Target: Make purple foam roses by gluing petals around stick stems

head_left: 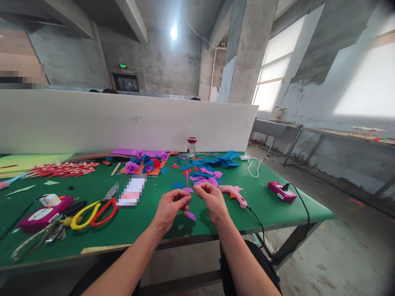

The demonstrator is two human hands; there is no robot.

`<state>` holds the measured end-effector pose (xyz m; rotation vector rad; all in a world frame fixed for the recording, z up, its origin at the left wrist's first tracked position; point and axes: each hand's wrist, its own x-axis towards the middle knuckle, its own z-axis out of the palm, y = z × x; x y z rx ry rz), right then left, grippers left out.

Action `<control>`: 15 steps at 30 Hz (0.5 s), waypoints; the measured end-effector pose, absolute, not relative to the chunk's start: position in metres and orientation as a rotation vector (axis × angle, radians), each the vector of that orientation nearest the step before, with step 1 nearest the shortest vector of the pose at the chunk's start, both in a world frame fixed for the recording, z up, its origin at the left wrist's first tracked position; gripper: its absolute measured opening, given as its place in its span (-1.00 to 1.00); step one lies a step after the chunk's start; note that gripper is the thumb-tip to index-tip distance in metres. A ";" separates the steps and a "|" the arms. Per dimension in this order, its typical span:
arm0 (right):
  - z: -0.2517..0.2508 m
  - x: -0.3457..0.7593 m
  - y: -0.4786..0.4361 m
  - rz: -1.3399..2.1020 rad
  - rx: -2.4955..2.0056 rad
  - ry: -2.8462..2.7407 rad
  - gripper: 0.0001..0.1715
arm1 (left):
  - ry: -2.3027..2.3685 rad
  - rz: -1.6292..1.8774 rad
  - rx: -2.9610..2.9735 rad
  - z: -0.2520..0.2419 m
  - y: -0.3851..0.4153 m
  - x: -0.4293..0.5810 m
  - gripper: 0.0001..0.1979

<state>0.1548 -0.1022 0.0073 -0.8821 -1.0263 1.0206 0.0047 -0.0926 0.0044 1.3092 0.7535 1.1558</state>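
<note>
My left hand (170, 207) and my right hand (211, 198) are raised together over the near edge of the green table (142, 222). Both pinch a small purple felt strip (189, 201); its upper part sits between the fingertips and a curled tail hangs down below my left thumb. Just beyond the hands lie loose purple, blue and red felt pieces (200, 172). A pink glue gun (235, 194) rests on the table right beside my right hand.
Finished felt roses (145, 163) sit on an orange sheet at the back. Yellow and red scissors (92, 210) lie to the left with a magenta power strip (43, 213). A small jar (191, 146) stands by the white partition (123, 121). Another magenta power strip (282, 191) lies right.
</note>
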 end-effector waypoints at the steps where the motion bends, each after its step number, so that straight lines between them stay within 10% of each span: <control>1: 0.005 0.155 -0.101 1.007 -0.893 -1.019 -0.70 | 0.758 1.154 1.306 0.004 -0.093 0.005 -0.79; 15: 0.013 0.144 -0.110 1.036 -0.931 -1.126 -0.78 | 0.861 1.183 1.399 0.010 -0.085 -0.004 -0.73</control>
